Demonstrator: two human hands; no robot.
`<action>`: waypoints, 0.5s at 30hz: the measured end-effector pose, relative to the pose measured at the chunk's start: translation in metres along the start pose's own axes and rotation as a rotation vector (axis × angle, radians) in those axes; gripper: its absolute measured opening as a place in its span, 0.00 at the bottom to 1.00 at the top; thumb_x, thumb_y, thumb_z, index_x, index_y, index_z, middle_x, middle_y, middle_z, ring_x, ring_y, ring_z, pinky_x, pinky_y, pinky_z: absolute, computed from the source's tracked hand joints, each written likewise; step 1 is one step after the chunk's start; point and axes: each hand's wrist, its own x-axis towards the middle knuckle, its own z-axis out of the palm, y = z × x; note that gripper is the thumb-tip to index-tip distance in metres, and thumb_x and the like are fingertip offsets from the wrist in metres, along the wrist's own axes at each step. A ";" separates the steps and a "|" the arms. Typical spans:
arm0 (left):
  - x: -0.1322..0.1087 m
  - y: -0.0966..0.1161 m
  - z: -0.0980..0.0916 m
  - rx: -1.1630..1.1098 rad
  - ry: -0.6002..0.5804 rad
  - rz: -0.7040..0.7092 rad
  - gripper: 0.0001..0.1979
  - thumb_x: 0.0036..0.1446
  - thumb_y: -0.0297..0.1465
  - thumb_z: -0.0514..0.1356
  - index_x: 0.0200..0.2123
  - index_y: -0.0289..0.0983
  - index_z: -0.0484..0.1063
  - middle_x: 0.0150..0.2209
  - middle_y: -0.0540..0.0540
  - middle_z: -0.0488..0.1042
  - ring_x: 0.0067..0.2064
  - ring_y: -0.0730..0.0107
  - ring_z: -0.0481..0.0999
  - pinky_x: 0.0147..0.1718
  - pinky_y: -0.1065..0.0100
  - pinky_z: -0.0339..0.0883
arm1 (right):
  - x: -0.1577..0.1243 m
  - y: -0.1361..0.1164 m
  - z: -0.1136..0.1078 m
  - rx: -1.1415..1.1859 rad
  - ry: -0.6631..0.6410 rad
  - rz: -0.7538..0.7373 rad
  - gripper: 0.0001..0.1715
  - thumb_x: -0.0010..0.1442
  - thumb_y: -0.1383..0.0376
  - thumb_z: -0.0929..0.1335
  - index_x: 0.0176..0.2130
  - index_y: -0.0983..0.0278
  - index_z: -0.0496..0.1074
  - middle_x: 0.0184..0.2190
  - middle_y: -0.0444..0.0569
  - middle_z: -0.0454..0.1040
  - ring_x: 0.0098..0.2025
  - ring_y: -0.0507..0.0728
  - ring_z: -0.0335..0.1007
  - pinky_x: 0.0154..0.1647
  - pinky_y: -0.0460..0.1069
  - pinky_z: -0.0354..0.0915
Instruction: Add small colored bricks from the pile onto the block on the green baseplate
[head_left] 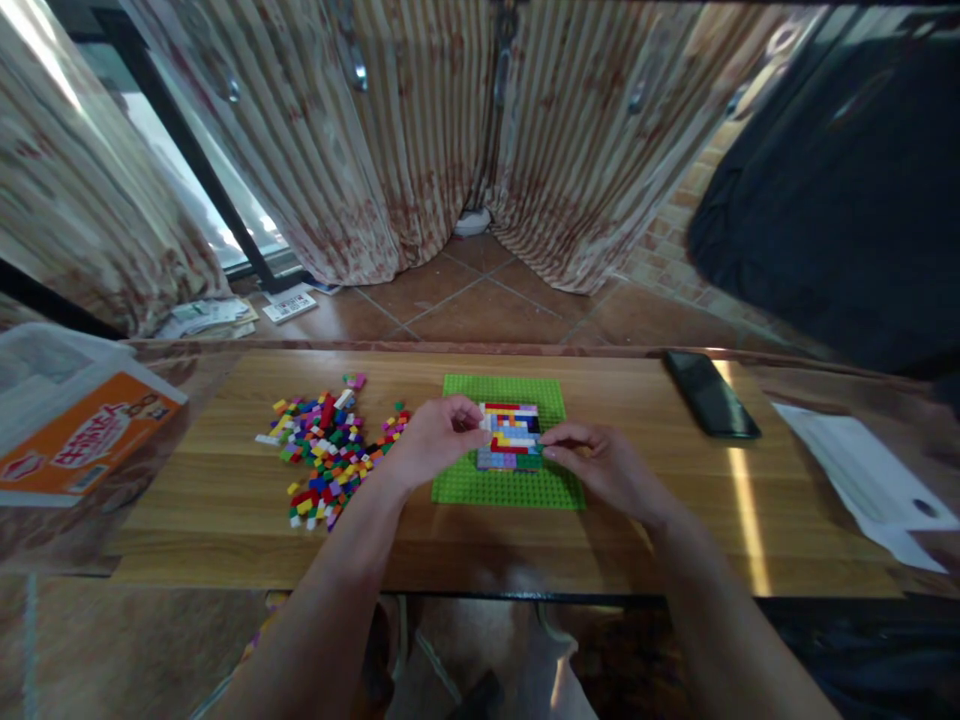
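A low rectangular build of toy building bricks (pixel 510 460), in red, white, yellow, blue, lilac and green rows, sits on a bright green studded baseplate (pixel 510 492). At its left edge is my left hand (pixel 442 437), with curved fingers and a gap between thumb and index fingertip; no held piece can be made out there. My right hand (pixel 596 462) is at the build's right edge, thumb and index finger pinched together. Something small and greenish shows at those fingertips, too small to name. Left of the baseplate lies a loose pile of small coloured bricks (pixel 322 450), partly behind my left hand.
The wooden table (pixel 525 560) bears a black phone (pixel 711 394) at the right. Beyond it lies a white sheet (pixel 862 480). An orange-and-white box (pixel 86 435) stands at the far left. Striped curtains (pixel 420 130) hang behind, above a tiled floor (pixel 480 295).
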 end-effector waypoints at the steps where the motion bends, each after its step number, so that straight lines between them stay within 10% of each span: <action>1: 0.000 -0.002 0.000 0.018 -0.005 -0.001 0.06 0.47 0.29 0.65 0.30 0.34 0.73 0.28 0.49 0.76 0.30 0.73 0.72 0.31 0.71 0.66 | 0.000 0.000 0.001 0.001 0.000 0.015 0.10 0.57 0.58 0.70 0.34 0.60 0.79 0.31 0.45 0.80 0.35 0.56 0.74 0.41 0.52 0.69; 15: 0.001 -0.005 0.001 0.047 -0.029 -0.019 0.06 0.48 0.29 0.64 0.31 0.34 0.72 0.29 0.49 0.76 0.31 0.72 0.74 0.32 0.70 0.67 | 0.007 0.003 0.009 0.123 0.073 0.159 0.10 0.50 0.58 0.73 0.29 0.63 0.76 0.27 0.45 0.78 0.30 0.54 0.72 0.35 0.49 0.66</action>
